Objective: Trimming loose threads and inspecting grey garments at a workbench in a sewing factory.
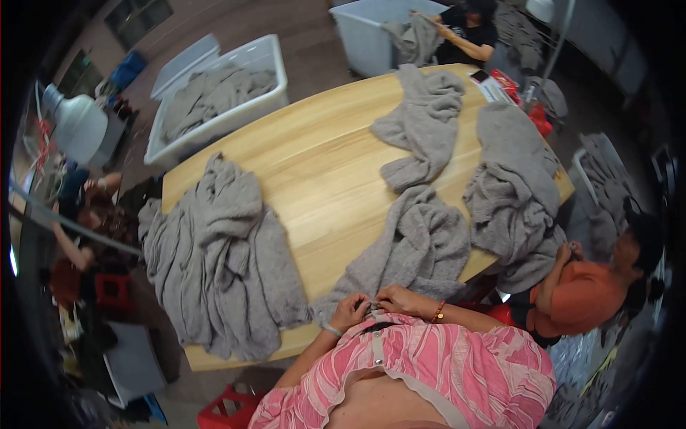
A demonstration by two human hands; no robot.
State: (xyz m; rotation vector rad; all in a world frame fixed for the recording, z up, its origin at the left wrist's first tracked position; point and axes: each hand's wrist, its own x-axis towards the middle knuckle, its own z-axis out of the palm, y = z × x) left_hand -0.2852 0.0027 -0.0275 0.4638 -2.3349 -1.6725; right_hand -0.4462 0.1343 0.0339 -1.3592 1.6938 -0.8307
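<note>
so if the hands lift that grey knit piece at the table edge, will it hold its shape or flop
The grey knit piece would likely flop: it lies crumpled in soft folds. It probably drags rather than slides, since the fuzzy knit spreads across the wooden table. The left hand and right hand pinch its near edge.

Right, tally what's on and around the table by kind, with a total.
Grey cloth heaps on the table: 4, at left, far middle, right, and near under the left hand and right hand
White bins: 2, one and another
Red stools: 1
Total: 7
</note>
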